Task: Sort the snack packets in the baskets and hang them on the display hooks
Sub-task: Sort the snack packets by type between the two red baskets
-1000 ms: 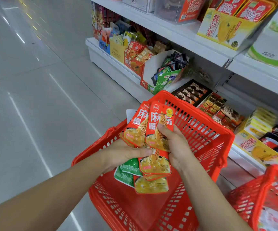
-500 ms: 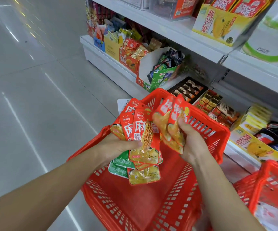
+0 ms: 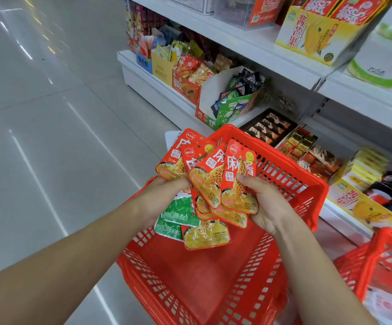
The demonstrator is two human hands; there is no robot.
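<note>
While over the basket (image 3: 284,165) — left hand (image 3: 159,198), right hand (image 3: 270,202), fingers (image 3: 246,179) clamped round fanned snack packets (image 3: 213,170).

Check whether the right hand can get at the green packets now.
Probably not: the right hand grips red packets, so it is occupied, and other red ones overlap the green packets held under the left hand.
</note>
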